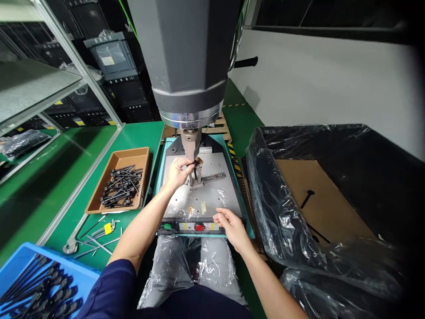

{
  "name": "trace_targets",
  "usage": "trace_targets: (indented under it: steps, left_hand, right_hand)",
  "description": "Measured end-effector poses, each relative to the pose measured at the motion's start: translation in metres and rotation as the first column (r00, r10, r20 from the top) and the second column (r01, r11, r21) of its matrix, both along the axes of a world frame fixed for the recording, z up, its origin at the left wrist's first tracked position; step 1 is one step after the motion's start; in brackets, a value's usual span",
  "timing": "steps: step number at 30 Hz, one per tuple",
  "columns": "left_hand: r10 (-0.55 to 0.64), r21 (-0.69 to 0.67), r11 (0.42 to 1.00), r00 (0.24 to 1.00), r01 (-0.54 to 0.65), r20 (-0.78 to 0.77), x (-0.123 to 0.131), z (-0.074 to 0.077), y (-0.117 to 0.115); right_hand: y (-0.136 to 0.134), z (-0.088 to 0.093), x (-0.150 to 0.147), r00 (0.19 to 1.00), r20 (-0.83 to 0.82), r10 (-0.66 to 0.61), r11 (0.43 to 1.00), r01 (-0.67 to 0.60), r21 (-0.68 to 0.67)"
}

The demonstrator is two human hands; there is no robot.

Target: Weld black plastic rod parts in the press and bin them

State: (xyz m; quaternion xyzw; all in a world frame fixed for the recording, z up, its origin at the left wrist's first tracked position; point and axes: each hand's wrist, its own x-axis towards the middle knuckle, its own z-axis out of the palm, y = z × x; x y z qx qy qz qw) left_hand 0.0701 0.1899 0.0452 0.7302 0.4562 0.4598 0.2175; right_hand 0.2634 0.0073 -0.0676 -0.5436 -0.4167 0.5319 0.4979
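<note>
My left hand is closed in a pinch on a small black part at the metal fixture, right under the tip of the grey machine head. The part's lower end points down into the fixture. Over the front right of the metal plate, near the red button, hovers my right hand; its fingers are slightly curled and apart, with nothing seen between them.
A brown tray of black bolt-like parts stands on the left, with hex keys before it. A blue bin of long black parts is at the lower left. On the right, a plastic-lined box holds cardboard and several black parts.
</note>
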Motion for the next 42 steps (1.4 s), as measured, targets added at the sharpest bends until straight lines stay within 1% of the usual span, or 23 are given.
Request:
trace_targets:
  steps: [3,5,8,11,13,15,18,22,27,30,32,37,42]
  left_hand:
    - [0.038,-0.035,0.999,0.999,-0.038,-0.009,0.001,0.001,0.004]
    - [0.044,-0.056,0.997,0.999,-0.044,0.006,0.002,0.001,0.007]
    - [0.016,-0.077,0.997,1.000,-0.015,0.012,0.002,0.000,0.011]
    - [-0.042,-0.117,0.992,0.999,0.042,-0.003,0.000,0.001,0.012]
    - [-0.075,-0.090,0.993,0.996,0.071,-0.037,-0.002,0.003,0.011]
    - [-0.107,-0.028,0.994,0.991,0.105,-0.080,-0.005,0.004,0.008]
    - [-0.141,0.022,0.989,0.985,0.144,-0.095,-0.008,0.004,0.004]
    - [-0.129,-0.006,0.992,0.991,0.129,-0.043,-0.008,0.001,0.004]
    - [-0.107,-0.142,0.982,0.988,0.122,0.109,-0.002,-0.001,0.010]
    - [-0.106,-0.180,0.975,0.984,0.132,0.144,-0.001,0.001,0.012]
    - [-0.130,-0.182,0.971,0.982,0.153,0.134,-0.003,0.003,0.014]
    - [-0.257,-0.178,0.946,0.962,0.269,0.091,-0.010,0.010,0.024]
    - [-0.290,-0.178,0.931,0.942,0.319,0.171,-0.012,0.010,0.026]
  right_hand:
    - [-0.008,0.000,0.002,1.000,-0.013,0.001,1.000,-0.002,-0.016]
    - [-0.013,-0.001,0.003,1.000,-0.027,0.000,1.000,-0.001,-0.020]
    - [-0.018,-0.002,0.003,0.999,-0.044,-0.002,1.000,0.001,-0.025]
    - [-0.022,-0.001,0.003,0.999,-0.052,-0.008,0.999,0.005,-0.039]
    - [-0.025,0.000,0.003,0.998,-0.056,-0.007,0.999,0.004,-0.053]
    - [-0.029,0.001,0.004,0.998,-0.059,-0.008,0.998,0.004,-0.067]
    - [-0.032,0.001,0.007,0.998,-0.055,-0.020,0.997,0.016,-0.077]
    - [-0.032,0.001,0.013,0.998,-0.030,-0.055,0.996,0.053,-0.070]
    - [-0.029,0.001,0.017,0.998,-0.010,-0.060,0.997,0.059,-0.054]
    - [-0.031,0.000,0.016,0.999,-0.011,-0.046,0.997,0.045,-0.059]
    - [-0.033,-0.001,0.015,0.999,-0.015,-0.045,0.997,0.044,-0.063]
    - [-0.036,-0.003,0.014,0.999,-0.024,-0.046,0.996,0.044,-0.073]
    - [-0.036,-0.003,0.013,0.999,-0.026,-0.032,0.996,0.030,-0.082]
